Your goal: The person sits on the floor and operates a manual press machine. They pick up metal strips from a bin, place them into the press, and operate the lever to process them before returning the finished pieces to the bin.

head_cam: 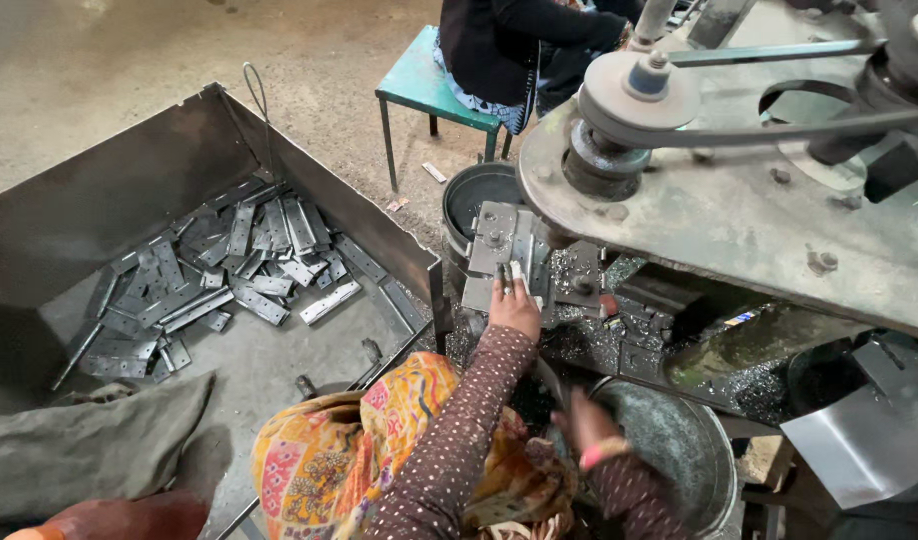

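Metal strip (511, 275) is sitting upright against the machine's clamp block (499, 240), pinched at its lower end by the left hand (515, 308). Lower down, the right hand (586, 420) is blurring above a round metal tub (699, 450); whether those fingers are gripping anything, I cannot tell. More flat strips (239, 265) are lying heaped in the big steel bin (109, 190) on the left.
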